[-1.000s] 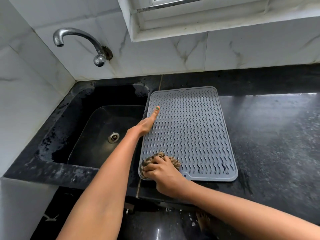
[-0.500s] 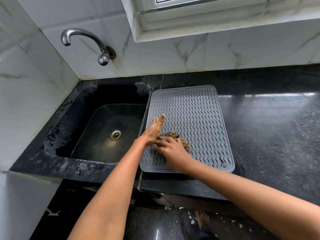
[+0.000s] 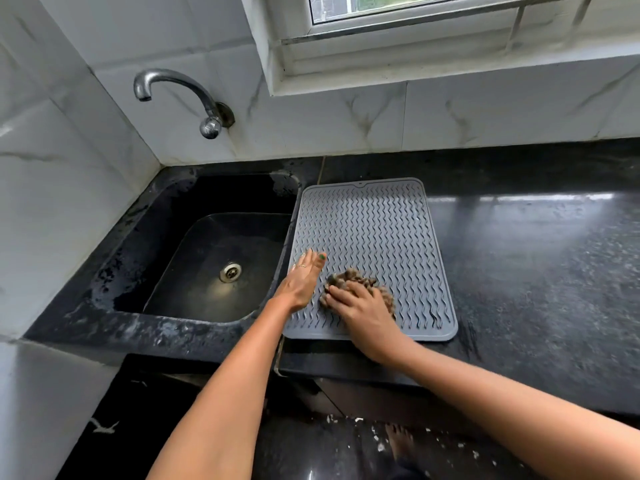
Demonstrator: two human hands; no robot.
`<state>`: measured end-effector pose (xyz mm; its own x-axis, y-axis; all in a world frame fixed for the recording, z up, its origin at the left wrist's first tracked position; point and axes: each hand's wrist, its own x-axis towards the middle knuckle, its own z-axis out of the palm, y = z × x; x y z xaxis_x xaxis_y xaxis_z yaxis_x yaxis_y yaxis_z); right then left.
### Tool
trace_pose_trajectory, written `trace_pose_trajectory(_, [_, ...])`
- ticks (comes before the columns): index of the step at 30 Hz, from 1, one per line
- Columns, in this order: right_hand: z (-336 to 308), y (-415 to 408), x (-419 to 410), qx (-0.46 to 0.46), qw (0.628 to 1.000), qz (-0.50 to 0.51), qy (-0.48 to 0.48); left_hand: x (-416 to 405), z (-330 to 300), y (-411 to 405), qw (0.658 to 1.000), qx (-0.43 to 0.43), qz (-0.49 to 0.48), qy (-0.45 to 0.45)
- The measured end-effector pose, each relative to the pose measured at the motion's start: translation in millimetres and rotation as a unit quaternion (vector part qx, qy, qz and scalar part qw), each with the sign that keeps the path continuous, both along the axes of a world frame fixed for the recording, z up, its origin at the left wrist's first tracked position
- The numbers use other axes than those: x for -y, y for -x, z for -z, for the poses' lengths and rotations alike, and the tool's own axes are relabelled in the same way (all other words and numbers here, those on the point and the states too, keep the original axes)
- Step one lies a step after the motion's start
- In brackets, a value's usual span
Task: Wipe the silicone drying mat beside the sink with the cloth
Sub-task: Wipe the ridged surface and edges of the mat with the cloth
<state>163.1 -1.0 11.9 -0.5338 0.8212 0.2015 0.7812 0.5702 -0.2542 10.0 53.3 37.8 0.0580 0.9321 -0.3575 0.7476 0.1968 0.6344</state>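
R hand (image 3: 363,311) clutching cloth (image 3: 360,284) on mat (image 3: 374,237), L hand (image 3: 301,284) flat, fingers spread, beside it

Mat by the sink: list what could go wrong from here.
1. The mat has its left edge over the sink rim; a hard push from the cloth could slide or curl it into the basin. Only the flat left hand steadies it.
2. The right hand works the near part; the wavy ridges farther back may get skipped.
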Motion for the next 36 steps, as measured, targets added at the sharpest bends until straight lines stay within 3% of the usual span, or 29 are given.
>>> trace_pose_trajectory(3, [15,-11,33,0.01,0.997,-0.033,-0.064,-3,1,1,0.998,-0.041,0.036,0.01])
trace_pose_trajectory(6, [14,-21,50,0.013,0.998,-0.036,-0.047,-3,-1,2,0.997,-0.058,0.044,0.011])
trace_pose_trajectory(10, [-2,-25,49,0.023,0.997,-0.039,0.059,-6,3,2,0.993,-0.094,0.066,0.007])
trace_pose_trajectory(12, [-21,-32,34,-0.075,0.977,-0.014,0.2,-11,6,4,0.987,-0.143,0.079,0.001])
trace_pose_trajectory(14, [-47,-38,13,-0.275,0.866,0.058,0.412,-15,7,5,0.979,-0.191,0.072,-0.019])
trace_pose_trajectory(17, [-68,-50,-16,-0.5,0.694,0.163,0.492,-13,-4,-2,0.985,-0.161,-0.017,-0.056])
trace_pose_trajectory(20, [-76,-59,-31,-0.621,0.541,0.156,0.545,-15,-27,-14,0.992,0.116,-0.052,0.013])
trace_pose_trajectory(22, [-80,-62,-38,-0.64,0.492,0.154,0.57,-12,-44,-23,0.959,0.266,-0.023,0.092])
trace_pose_trajectory(24, [-82,-62,-44,-0.646,0.485,0.158,0.568,-12,-57,-29,0.937,0.331,-0.01,0.112])
trace_pose_trajectory(27, [-80,-63,-53,-0.631,0.506,0.178,0.561,-15,-65,-37,0.944,0.32,-0.038,0.067])
trace_pose_trajectory(33, [-81,-74,-63,-0.59,0.622,0.207,0.471,-27,-61,-41,0.937,0.337,-0.088,-0.037])
trace_pose_trajectory(36, [-87,-79,-62,-0.527,0.724,0.164,0.415,-32,-66,-47,0.928,0.349,-0.114,-0.055])
